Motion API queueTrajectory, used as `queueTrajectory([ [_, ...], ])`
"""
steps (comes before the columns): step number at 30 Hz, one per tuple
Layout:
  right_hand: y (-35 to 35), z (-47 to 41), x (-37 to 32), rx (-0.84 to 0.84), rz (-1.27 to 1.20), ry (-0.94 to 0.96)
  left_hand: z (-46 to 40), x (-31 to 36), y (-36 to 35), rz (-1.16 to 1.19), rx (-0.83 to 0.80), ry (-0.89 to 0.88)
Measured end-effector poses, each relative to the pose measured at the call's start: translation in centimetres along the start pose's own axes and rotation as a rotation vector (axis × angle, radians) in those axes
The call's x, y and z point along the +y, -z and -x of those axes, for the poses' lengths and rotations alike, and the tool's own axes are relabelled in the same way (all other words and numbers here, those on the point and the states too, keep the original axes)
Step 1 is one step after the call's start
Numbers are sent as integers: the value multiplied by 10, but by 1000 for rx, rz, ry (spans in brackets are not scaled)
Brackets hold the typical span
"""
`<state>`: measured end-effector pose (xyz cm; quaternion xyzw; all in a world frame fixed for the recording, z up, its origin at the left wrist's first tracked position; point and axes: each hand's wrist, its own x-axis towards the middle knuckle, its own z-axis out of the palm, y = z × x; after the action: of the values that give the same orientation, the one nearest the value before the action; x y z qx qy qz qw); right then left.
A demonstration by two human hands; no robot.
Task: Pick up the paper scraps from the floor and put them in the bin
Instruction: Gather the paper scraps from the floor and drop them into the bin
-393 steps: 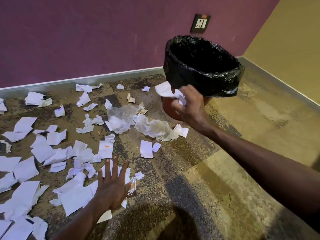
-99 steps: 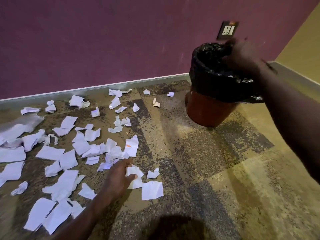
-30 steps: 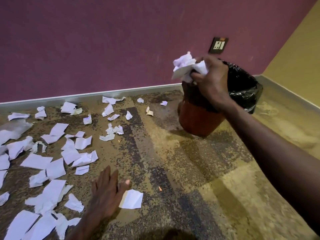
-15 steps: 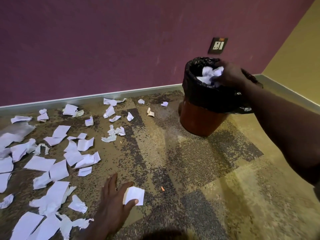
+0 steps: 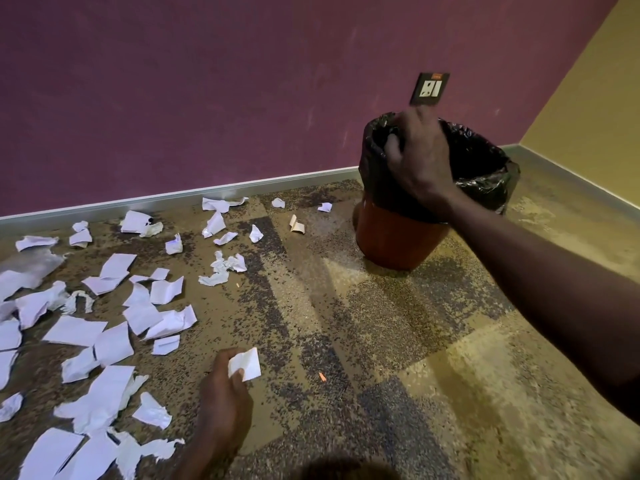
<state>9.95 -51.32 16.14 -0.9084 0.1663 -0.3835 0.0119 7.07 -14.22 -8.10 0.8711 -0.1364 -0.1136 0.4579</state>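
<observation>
An orange bin (image 5: 398,242) lined with a black bag (image 5: 485,168) stands at the right, near the corner of the walls. My right hand (image 5: 417,161) hovers over the bin's near rim with loosely curled fingers and no paper showing in it. My left hand (image 5: 223,398) is low at the front and pinches a small white paper scrap (image 5: 246,364) just above the carpet. Several white paper scraps (image 5: 104,344) lie scattered over the left half of the floor, and smaller paper bits (image 5: 221,266) sit closer to the wall.
The purple wall carries a socket plate (image 5: 429,89) above the bin. A pale skirting board (image 5: 173,199) runs along the wall's base. A yellow wall (image 5: 595,84) closes the right side. A tiny orange fleck (image 5: 322,376) lies on the patterned carpet (image 5: 398,358).
My right hand has dropped its wad of paper into the bin and now holds nothing. My left hand has closed on the single white scrap and lifted it slightly.
</observation>
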Motion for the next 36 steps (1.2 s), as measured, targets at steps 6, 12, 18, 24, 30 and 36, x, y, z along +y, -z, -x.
queueTrajectory([
  [6, -32, 86, -83, -529, -250, 312, -14, 27, 0, 61, -20, 79],
  [12, -51, 165, -142, -1217, -404, 547, -28, 56, 3, 374, -55, 289],
  [18, -65, 209, -162, -940, -619, 522, -30, 69, 15, 991, -130, 661],
  [24, -79, 206, -171, -918, -596, 599, -21, 43, 37, 1237, -257, 749],
  [30, -105, 206, -204, -951, -583, 572, -9, 16, 68, 881, 2, 645],
  [36, -142, 198, -213, -891, -371, 653, 39, -48, 130, 208, 845, 347],
])
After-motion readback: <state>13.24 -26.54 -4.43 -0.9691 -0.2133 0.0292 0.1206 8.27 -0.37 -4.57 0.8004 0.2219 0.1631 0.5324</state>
